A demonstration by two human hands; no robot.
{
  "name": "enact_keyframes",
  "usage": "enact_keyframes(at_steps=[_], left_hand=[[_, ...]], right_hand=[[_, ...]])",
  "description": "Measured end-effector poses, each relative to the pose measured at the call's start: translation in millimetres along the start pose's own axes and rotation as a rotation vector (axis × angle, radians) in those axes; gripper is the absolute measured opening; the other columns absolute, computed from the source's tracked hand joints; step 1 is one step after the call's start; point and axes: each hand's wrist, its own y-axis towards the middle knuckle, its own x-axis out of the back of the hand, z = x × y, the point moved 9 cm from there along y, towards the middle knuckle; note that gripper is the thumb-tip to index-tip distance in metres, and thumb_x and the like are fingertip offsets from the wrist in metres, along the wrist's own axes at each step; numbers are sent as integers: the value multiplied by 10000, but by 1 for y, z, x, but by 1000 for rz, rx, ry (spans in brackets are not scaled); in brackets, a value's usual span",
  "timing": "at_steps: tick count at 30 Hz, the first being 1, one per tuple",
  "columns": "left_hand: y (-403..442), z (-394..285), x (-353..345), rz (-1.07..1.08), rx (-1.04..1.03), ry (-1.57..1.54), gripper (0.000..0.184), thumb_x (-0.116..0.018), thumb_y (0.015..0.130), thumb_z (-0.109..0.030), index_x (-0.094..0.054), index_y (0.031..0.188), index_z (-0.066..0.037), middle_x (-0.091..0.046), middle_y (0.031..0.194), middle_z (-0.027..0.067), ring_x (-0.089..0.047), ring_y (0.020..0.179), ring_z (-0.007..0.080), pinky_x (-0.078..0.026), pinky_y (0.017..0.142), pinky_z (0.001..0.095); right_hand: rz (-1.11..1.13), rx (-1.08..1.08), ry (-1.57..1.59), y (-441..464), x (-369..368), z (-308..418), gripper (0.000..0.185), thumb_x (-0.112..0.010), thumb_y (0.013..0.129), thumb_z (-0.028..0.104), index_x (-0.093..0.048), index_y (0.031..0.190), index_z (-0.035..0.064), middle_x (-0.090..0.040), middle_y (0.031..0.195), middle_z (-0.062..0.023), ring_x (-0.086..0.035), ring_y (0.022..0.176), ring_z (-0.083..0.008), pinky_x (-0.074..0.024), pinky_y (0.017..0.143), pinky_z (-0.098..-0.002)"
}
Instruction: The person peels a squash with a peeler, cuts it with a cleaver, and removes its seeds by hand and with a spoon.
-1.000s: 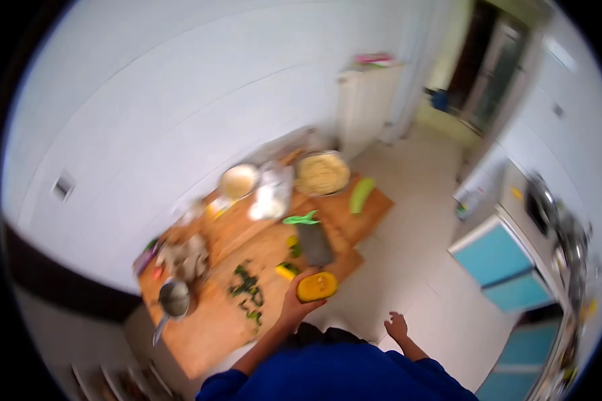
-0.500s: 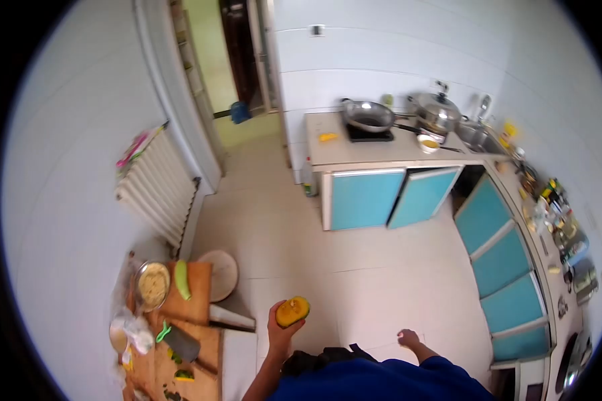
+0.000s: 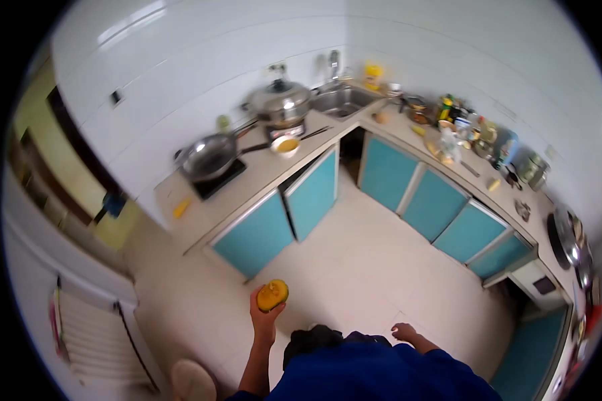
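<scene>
A cut piece of pumpkin point(image 3: 273, 295), its orange inside facing up, is held in my left hand point(image 3: 263, 318) above the floor. My fingers wrap round its dark rind from the left and below. My right hand point(image 3: 403, 331) hangs low over the floor at the right of my body, touching nothing; its fingers are small and partly curled, and whether they are closed is unclear.
Ahead, a counter point(image 3: 261, 175) carries a wok point(image 3: 209, 157), a steamer pot point(image 3: 281, 103), a bowl point(image 3: 285, 146) and a sink point(image 3: 344, 101). A teal cabinet door point(image 3: 312, 194) stands ajar. Bottles and dishes line the right counter. A radiator point(image 3: 100, 334) is at lower left.
The view has swung right, from the wooden table with chopped greens to the counters. My left hand still holds the pumpkin piece; the table has left the view.
</scene>
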Motion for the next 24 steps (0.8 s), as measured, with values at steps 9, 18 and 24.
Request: enact_keyframes(at_steps=[9,18,24], left_hand=[[163,40,-215,463,34,112,564,-651,678,83,-406,1175,-17,-497,1076,85,-528,977,174,-461,848,288],[283,90,-366,453,116,112,543,-609,704,97,-396,1189,-24,-486,1103,89,-510,1006,175,-459,855,284],[361,110,-405,372,137,210,567,-597,695,123,-395,1199,-38,-483,1117,89,-504,1026,181,-455,864,292]], right_hand=[[-168,-182,408,34,113,-27,309,-544,745,247,-624,1019,127,-669,847,-97,-648,785,-228,-499,775,-352],[-360,-170,349,169,282,-93,294,-568,736,236,-629,1001,123,-652,867,-110,-615,812,-239,-492,753,-357],[-570,19,423,240,446,-58,235,-559,769,169,-628,977,84,-655,723,-78,-635,656,-174,-504,627,-315]])
